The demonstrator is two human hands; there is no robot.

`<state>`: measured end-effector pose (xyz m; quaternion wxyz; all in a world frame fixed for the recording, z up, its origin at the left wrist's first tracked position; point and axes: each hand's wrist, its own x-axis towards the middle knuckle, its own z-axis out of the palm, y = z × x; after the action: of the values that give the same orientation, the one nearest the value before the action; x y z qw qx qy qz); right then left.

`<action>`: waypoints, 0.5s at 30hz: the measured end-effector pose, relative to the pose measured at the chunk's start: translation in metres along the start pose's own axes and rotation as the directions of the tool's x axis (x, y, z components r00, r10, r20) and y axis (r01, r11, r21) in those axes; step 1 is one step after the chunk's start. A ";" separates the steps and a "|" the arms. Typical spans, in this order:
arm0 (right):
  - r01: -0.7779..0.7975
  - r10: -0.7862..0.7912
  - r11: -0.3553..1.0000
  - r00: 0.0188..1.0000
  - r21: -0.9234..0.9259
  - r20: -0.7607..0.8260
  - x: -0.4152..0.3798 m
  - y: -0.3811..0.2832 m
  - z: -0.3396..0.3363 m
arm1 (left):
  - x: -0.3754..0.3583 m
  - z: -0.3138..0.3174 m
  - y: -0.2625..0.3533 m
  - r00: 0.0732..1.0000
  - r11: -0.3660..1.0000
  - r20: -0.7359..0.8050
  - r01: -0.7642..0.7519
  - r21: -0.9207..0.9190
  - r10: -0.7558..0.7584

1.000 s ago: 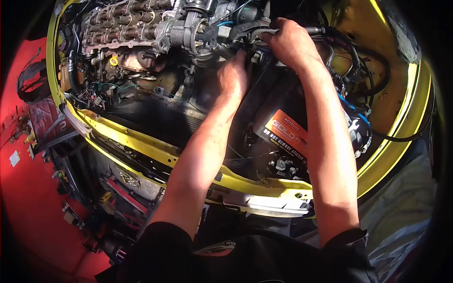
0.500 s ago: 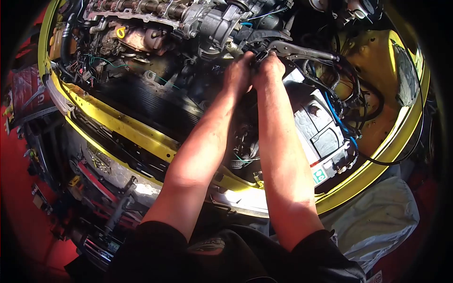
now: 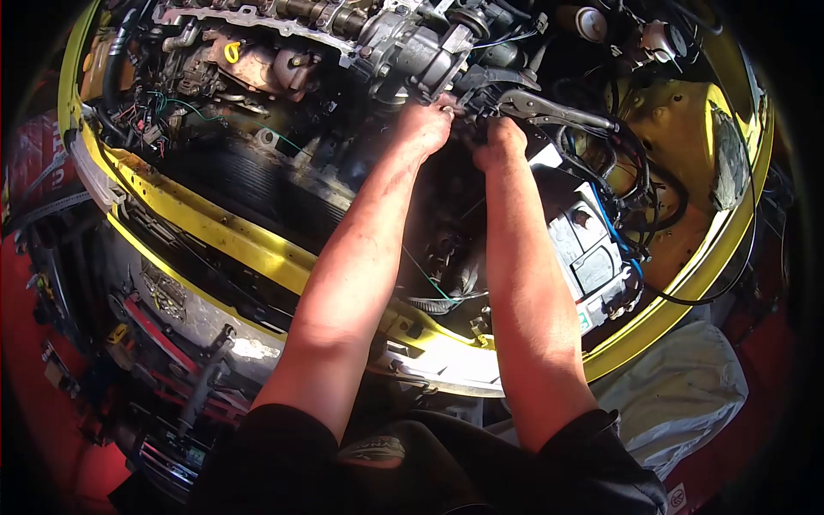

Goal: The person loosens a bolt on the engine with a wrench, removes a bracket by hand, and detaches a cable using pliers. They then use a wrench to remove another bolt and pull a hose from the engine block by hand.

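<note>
Both my arms reach into a car's engine bay. My left hand (image 3: 424, 126) is closed beside the metal engine housing (image 3: 427, 57), on a small part I cannot make out. To its right, my right hand (image 3: 503, 142) has its fingers curled in by dark hoses; what they grip is hidden. Just above the right hand lie locking pliers (image 3: 558, 111), their jaws near the dark parts and their handles pointing right. A car battery (image 3: 588, 245) with a pale top sits to the right of my right forearm.
The yellow front body panel (image 3: 215, 227) runs across below my arms. Exposed camshafts (image 3: 330, 15) lie at the top. Black hoses and a blue cable (image 3: 611, 219) crowd the right side. A grey cloth cover (image 3: 678, 390) hangs at the lower right; tools lie at the lower left.
My hands have moved apart: the left sits slightly left toward the engine housing, the right a little lower and right. The camera view has shifted slightly.
</note>
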<state>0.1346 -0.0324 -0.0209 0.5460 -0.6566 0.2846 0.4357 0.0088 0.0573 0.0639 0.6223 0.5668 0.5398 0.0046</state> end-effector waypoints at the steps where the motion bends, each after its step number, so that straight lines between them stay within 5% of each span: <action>1: -0.067 0.073 0.991 0.996 0.117 -0.046 -0.037 -0.012 0.007 | 0.013 0.005 -0.011 0.995 0.992 -0.033 -0.092 -0.086 0.089; 3: -0.091 0.109 0.975 0.991 0.203 -0.080 -0.071 -0.028 0.018 | 0.048 0.018 -0.046 0.960 0.929 -0.121 -0.274 -0.250 0.251; 6: -0.042 0.054 0.975 0.997 0.217 -0.049 -0.081 -0.034 0.023 | 0.044 0.009 -0.035 0.917 0.917 0.019 -0.398 0.037 0.398; 9: -0.007 0.023 0.983 0.996 0.183 -0.088 -0.075 -0.029 0.021 | 0.020 0.016 -0.012 0.928 0.871 0.001 -0.350 0.344 0.373; 10: -0.006 0.025 0.987 0.992 0.158 -0.121 -0.062 -0.024 0.015 | 0.020 0.018 -0.005 0.932 0.839 0.121 -0.360 0.408 0.341; 11: -0.005 0.026 0.991 0.988 0.133 -0.154 -0.050 -0.020 0.011 | 0.023 0.023 -0.014 0.877 0.786 0.073 -0.460 0.412 0.475; 13: 0.009 -0.023 0.994 0.990 -0.106 -0.136 -0.034 -0.015 0.003 | 0.027 0.035 -0.018 0.944 0.942 0.022 -0.329 0.063 0.328; 14: 0.051 -0.078 0.965 0.992 -0.258 -0.095 -0.030 -0.011 0.000 | 0.028 0.035 -0.016 0.960 0.957 0.035 -0.281 0.077 0.279; 15: 0.016 -0.042 0.976 0.992 -0.216 -0.116 -0.024 -0.010 -0.004 | 0.028 0.035 -0.014 0.973 0.969 0.047 -0.231 0.092 0.228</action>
<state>0.1332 -0.0360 0.0056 0.4603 -0.7407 0.2586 0.4155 0.0359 0.0456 0.0275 0.5992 0.6549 0.4588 0.0401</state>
